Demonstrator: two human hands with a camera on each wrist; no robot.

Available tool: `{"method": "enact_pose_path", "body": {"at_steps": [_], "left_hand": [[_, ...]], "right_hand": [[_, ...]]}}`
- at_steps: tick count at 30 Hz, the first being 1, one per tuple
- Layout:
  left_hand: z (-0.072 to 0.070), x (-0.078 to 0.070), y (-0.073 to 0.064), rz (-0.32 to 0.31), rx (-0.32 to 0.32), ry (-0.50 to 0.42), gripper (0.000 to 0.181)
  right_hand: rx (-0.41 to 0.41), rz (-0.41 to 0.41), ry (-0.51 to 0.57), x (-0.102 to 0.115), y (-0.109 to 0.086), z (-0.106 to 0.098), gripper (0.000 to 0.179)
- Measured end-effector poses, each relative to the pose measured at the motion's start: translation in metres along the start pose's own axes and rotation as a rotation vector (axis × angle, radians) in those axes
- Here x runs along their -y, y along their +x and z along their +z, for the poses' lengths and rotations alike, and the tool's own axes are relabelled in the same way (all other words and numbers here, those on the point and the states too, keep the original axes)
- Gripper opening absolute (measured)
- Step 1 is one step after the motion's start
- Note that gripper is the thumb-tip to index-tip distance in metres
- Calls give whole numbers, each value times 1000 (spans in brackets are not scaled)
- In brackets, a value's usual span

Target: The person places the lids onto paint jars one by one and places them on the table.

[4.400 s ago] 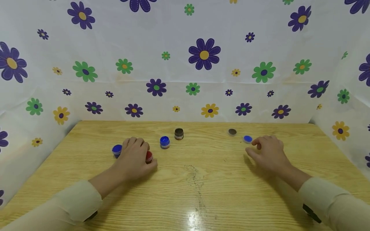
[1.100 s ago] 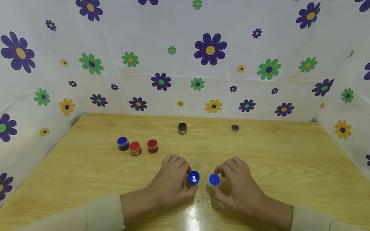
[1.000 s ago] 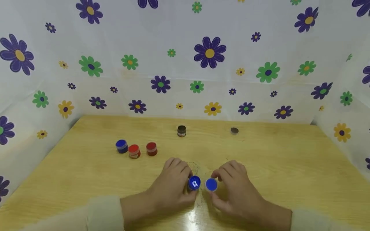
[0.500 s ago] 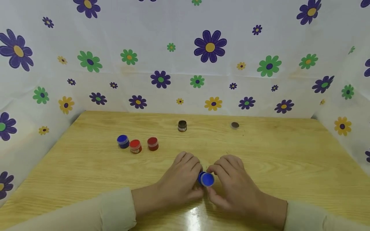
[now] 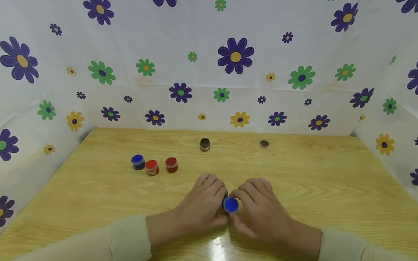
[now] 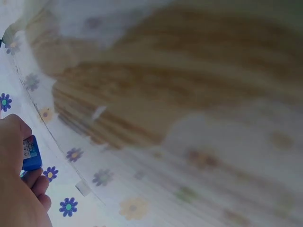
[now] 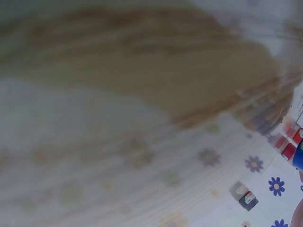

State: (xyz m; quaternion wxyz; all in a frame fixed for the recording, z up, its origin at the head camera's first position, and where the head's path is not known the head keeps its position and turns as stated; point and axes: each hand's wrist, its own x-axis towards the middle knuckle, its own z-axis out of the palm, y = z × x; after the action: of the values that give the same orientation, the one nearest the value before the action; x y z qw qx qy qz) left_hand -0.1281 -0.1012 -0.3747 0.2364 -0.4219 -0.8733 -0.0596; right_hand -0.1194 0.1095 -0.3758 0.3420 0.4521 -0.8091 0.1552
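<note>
Near the front middle of the table, my left hand (image 5: 204, 203) grips a small blue paint jar (image 6: 33, 161), its label visible in the left wrist view. A round blue lid with a pale rim (image 5: 230, 205) lies over the jar's mouth and hides most of the jar in the head view. The thumb and fingers of my right hand (image 5: 261, 210) pinch the lid from the right side. Both hands are close together, fingertips at the jar. In the right wrist view only a bit of the blue jar shows at the right edge.
On the left of the wooden table (image 5: 310, 170) stand a dark blue jar (image 5: 138, 162), a bright red jar (image 5: 152, 168) and a dark red jar (image 5: 171, 165), all lidded. Farther back are an uncapped black jar (image 5: 205, 145) and its dark lid (image 5: 264, 144). Flowered cloth (image 5: 209, 76) rises behind.
Left hand has left the red jar and brought the blue jar forward. Right hand has brought the blue lid from the back right, then leftward onto the jar.
</note>
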Motion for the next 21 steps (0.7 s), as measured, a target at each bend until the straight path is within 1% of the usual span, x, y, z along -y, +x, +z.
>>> {"method": "enact_pose_path", "body": {"at_steps": [4, 7, 12, 18, 21], "left_hand": [[4, 0, -1, 32, -63, -2, 28], [5, 0, 0, 42, -87, -14, 26], [6, 0, 0, 57, -66, -17, 27], [5, -2, -1, 85, -58, -15, 34], [5, -3, -1, 97, -57, -9, 37]], "right_hand": [[-5, 1, -27, 0, -1, 2, 37], [9, 10, -34, -1, -1, 2, 37], [52, 24, -51, 0, -1, 1, 39], [60, 37, -49, -1, -2, 2, 40], [72, 54, -52, -2, -2, 2, 43]]}}
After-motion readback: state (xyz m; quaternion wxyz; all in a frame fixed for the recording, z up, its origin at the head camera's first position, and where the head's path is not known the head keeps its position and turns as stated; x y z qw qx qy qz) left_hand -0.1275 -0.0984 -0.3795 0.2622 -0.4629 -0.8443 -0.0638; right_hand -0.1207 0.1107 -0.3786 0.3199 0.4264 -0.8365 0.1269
